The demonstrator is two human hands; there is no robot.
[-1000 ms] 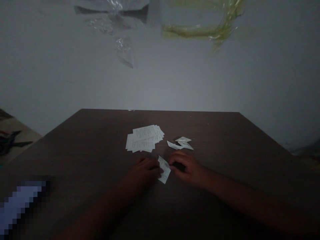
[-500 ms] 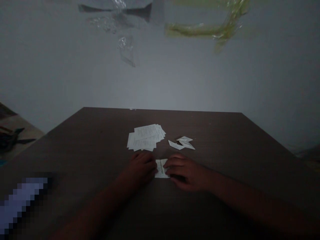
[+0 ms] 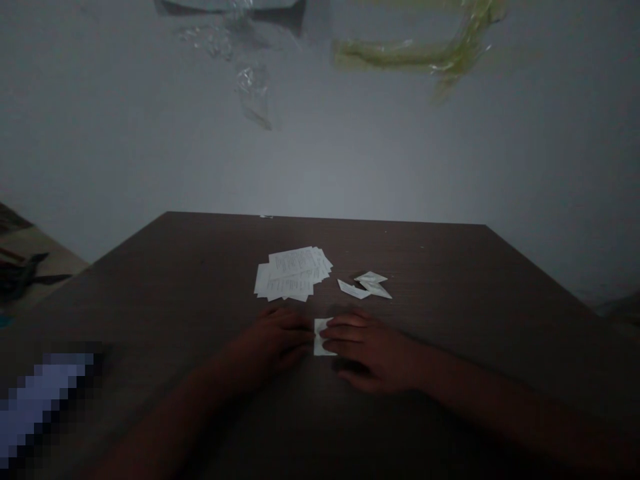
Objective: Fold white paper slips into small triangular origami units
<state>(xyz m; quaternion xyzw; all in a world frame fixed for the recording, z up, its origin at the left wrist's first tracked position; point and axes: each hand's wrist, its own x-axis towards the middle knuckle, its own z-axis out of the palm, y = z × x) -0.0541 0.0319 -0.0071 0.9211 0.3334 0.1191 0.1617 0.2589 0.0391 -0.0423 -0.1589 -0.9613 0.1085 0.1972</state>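
A small folded piece of paper (image 3: 321, 348) lies on the dark table between my hands. My right hand (image 3: 367, 347) rests over its right part with fingers stretched out and lying flat, hiding that side. At the paper's left edge are the fingertips of my left hand (image 3: 280, 340); its fingers lie extended on the tabletop, and whether they touch the edge is hard to tell in the dim light. Beyond my left hand sits a loose stack of printed paper sheets (image 3: 293, 273). Several folded paper pieces with slanted ends (image 3: 373, 285) lie beyond my right hand.
The brown table (image 3: 425, 267) reaches back to a grey wall (image 3: 320, 160) with clear and yellow tape (image 3: 390, 57) on it. A pixelated bluish object (image 3: 45, 393) is at the lower left. Dark items (image 3: 25, 277) show past the table's left side.
The paper's printed, creased face no longer shows; a plainer, narrower part is visible. My right fingers have slid left, farther across the paper. My left hand has moved slightly left.
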